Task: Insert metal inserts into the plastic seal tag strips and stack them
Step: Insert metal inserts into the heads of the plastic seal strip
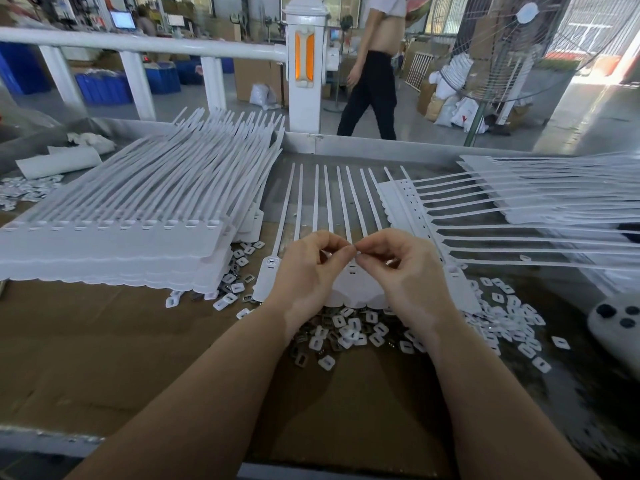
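Note:
A white plastic seal tag strip (pixel 270 271) lies flat in the middle of the table, its thin tails pointing away from me. My left hand (pixel 304 271) and my right hand (pixel 398 271) hover over its tag end, fingertips meeting. Between them they pinch a small insert (pixel 356 252), mostly hidden by the fingers. Loose metal inserts (pixel 346 334) lie heaped under my wrists, and more spread to the right (pixel 512 317). A tall stack of strips (pixel 121 237) stands at the left. Another stack (pixel 519 209) fans out at the right.
Brown cardboard (pixel 121 358) covers the table's near part. A white device with dark buttons (pixel 616 323) lies at the right edge. A white railing and post (pixel 304 64) stand behind the table; a person walks past beyond it. A large fan (pixel 502 64) stands at the back right.

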The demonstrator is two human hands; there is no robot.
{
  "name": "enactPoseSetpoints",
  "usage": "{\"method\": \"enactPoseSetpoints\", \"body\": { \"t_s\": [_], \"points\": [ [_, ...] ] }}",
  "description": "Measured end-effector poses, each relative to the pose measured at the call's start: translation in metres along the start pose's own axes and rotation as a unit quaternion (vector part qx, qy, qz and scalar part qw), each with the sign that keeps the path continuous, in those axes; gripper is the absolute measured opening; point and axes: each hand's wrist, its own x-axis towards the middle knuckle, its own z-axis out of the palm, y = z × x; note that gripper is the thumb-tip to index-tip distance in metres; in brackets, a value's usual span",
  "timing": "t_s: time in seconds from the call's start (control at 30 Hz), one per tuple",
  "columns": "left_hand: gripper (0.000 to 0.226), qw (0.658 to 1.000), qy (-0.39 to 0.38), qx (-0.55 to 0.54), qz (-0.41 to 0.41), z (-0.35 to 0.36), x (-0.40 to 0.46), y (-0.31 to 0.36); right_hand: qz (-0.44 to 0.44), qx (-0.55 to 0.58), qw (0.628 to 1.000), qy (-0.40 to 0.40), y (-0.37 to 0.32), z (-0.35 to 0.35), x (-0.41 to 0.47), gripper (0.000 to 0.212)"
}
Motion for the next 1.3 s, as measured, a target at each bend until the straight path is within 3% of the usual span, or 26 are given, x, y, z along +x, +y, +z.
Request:
{"method": "enactPoseSetpoints", "body": {
  "t_s": [0.17,0.6,0.7,0.83,0.97,1.3],
  "points": [
    [0.006,1.0,-0.013,0.004,0.0,0.0,-0.001,0.0,-0.003,0.004,1.0,0.021,0.002,0.001,0.001,0.009],
    [0.017,0.999,-0.03,-0.028,-0.017,-0.003,-0.003,0.005,-0.121,-0.152,0.981,0.025,0.003,-0.001,-0.001,0.01],
    [0.018,0.999,-0.04,-0.005,-0.017,-0.002,-0.003,0.006,-0.099,-0.186,0.975,0.07,0.007,-0.004,0.0,0.011],
    [0.011,0.992,-0.042,0.12,0.01,0.0,-0.003,0.0,-0.018,-0.248,0.959,0.136,0.016,-0.011,0.002,0.011],
    [0.015,0.972,-0.053,0.224,0.053,0.001,-0.003,-0.005,0.009,-0.295,0.948,0.117,0.019,-0.011,0.002,0.012],
    [0.019,0.966,-0.042,0.25,0.039,0.0,-0.001,-0.006,-0.003,-0.382,0.924,0.021,0.019,-0.012,-0.001,0.016]
  ]
}}
